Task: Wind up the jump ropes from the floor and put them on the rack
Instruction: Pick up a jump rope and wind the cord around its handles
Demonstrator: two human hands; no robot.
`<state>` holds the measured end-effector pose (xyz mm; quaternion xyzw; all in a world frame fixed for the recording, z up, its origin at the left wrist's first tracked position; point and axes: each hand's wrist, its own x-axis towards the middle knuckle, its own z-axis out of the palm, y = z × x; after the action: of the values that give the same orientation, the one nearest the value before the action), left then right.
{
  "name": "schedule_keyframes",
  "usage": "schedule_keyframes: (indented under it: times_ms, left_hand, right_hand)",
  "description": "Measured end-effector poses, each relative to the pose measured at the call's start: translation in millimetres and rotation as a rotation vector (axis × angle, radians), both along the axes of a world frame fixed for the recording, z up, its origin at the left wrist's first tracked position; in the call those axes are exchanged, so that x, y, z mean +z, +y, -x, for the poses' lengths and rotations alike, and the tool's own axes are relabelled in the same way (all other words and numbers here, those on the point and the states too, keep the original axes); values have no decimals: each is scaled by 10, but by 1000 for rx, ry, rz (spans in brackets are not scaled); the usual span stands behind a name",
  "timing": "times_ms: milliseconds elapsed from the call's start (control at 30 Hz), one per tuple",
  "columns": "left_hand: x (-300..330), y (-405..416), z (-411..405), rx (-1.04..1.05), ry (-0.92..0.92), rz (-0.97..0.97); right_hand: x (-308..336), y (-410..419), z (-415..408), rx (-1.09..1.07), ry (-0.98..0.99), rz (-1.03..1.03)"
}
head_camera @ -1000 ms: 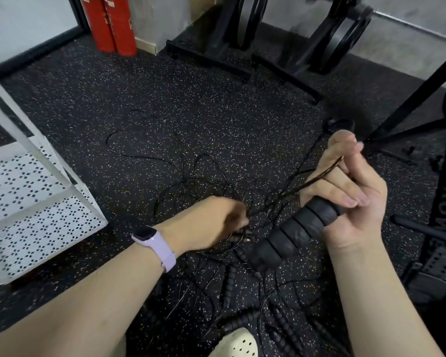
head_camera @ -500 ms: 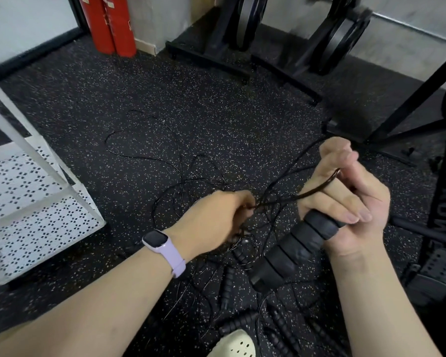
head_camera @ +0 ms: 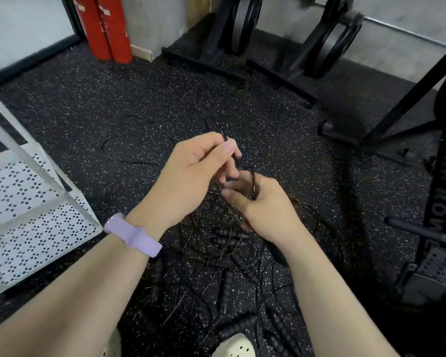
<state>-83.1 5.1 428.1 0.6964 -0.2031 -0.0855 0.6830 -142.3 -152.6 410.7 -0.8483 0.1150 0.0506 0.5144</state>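
Several black jump ropes [head_camera: 216, 256] with ribbed foam handles lie tangled on the speckled black floor under my arms. My left hand [head_camera: 193, 173] is raised and pinches a thin black cord between thumb and fingers. Close to its right, my right hand [head_camera: 260, 207] is turned knuckles up and curled round loops of the same cord; the handle it held is hidden under the palm. A loose rope loop [head_camera: 129, 150] trails to the left on the floor. The white perforated rack [head_camera: 34, 222] stands at the left edge.
Black weight-plate stands [head_camera: 242, 47] line the back wall, with two red cylinders [head_camera: 106, 29] at the back left. A black frame leg [head_camera: 386, 140] and a rowing machine [head_camera: 438, 202] crowd the right side. My pale shoes [head_camera: 232, 346] show at the bottom edge.
My left hand rose from the tangle and swung up over the right hand, drawing the cord with it. My right hand rolled palm down, hiding the handle. The view shifted slightly.
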Motion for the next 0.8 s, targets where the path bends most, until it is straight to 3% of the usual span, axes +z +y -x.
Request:
schedule_keyframes:
  times_ms: [133,233,333,533,600,667,800]
  left_hand:
    - [87,23,40,-13,79,133]
    - [162,38,70,-67,139,253]
    - [207,57,81,-120,162,339]
    - [227,33,133,-192,177,360]
    - [236,80,121,-179,158,330]
    - [205,160,67,-140,91,156]
    - [-132,209,-19,-48,-55,-628]
  right_hand:
    - [-19,4,-81,-152,-122,146]
    - [-11,52,-73,-51,-60,95]
    - [-16,76,-90,-14,-133,86]
    - [-66,116,-91,41,-159,202]
    - [-9,108,-98,-24,-208,130]
    - [136,63,-90,-117,-241,-14]
    - [354,-15,-55,-174,-349,-293]
